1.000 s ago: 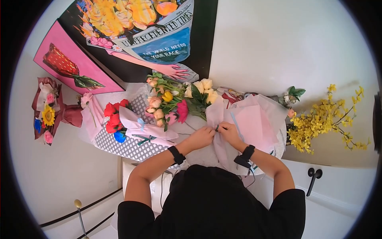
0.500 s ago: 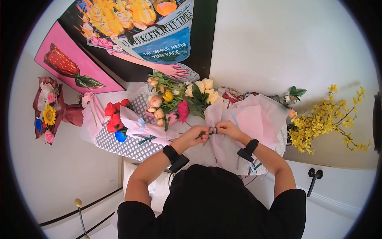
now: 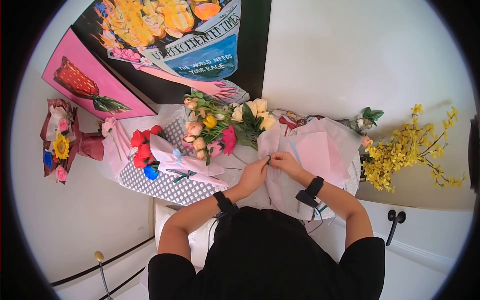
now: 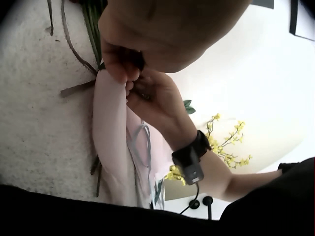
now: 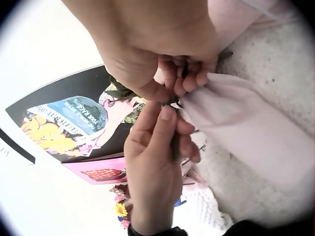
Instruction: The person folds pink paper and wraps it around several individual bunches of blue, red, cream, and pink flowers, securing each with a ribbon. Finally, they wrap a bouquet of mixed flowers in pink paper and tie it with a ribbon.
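A bouquet of cream roses [image 3: 257, 107] lies on the table, its stems wrapped in pale pink paper [image 3: 274, 187]. Both hands meet at the gathered neck of that paper. My left hand [image 3: 253, 176] pinches a dark green ribbon [image 5: 175, 143] between thumb and fingers, and its tail runs down over the palm in the right wrist view. Opposite it, my right hand [image 3: 285, 164] has curled fingers on the same dark ribbon, fingertips right against the paper. The knot itself is mostly hidden by the fingers. Bare stem ends [image 4: 97, 179] poke out beside the wrapper in the left wrist view.
Left of the hands lie peach roses [image 3: 194, 131] and a wrapped bouquet of red flowers [image 3: 142, 145]. Folded pink paper sheets [image 3: 320, 155] are on the right, near yellow blossom branches [image 3: 395, 160]. Painted canvases [image 3: 95, 82] lean at the back.
The left hand swung down-left showing the dark ribbon, then came back in to meet the right hand at the neck of the paper. The right hand has stayed nearly in place.
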`<action>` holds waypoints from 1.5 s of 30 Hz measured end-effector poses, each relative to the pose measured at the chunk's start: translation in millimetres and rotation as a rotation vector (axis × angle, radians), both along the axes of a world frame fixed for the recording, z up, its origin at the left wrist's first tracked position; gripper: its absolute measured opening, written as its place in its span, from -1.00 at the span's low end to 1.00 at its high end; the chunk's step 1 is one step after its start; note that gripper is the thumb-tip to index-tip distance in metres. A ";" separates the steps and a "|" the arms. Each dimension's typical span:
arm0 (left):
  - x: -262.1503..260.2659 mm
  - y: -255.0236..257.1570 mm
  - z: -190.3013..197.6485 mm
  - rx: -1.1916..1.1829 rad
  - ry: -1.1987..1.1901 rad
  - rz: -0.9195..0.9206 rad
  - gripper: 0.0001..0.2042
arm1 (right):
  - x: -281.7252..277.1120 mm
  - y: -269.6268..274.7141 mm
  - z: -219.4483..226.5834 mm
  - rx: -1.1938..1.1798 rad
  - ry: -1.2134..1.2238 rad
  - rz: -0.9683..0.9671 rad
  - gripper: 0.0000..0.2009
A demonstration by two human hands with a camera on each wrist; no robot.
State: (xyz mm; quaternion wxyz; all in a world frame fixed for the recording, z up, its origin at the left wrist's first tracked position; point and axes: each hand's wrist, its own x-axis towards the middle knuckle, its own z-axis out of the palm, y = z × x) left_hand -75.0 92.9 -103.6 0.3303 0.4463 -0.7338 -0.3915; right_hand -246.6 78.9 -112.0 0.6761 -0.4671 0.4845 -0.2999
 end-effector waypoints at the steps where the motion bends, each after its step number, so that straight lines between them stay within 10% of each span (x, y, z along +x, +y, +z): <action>1: -0.9 1.4 3.7 -0.146 -0.020 0.006 -0.75 | 1.7 1.3 2.2 0.068 -0.012 -0.051 -0.92; 7: -0.6 -11.1 14.9 0.322 0.053 0.005 -0.88 | -1.8 -5.3 7.9 0.131 -0.028 0.026 -0.93; 26: 2.5 -19.1 7.3 -0.075 -0.425 -0.098 -0.88 | 0.2 -2.2 8.1 0.028 0.039 0.027 -0.94; 31: 24.3 -13.5 7.9 -0.015 -0.511 -0.087 -0.82 | -14.0 5.0 -5.2 -0.455 0.552 0.054 -0.89; 38: 30.0 -16.1 -5.6 -0.015 -0.571 -0.146 -0.82 | -9.4 9.9 -5.0 -0.498 0.717 0.073 -0.87; 45: 8.4 -45.5 -30.3 0.656 0.180 0.081 -0.66 | -11.6 10.6 2.0 -0.362 0.608 -0.047 -0.74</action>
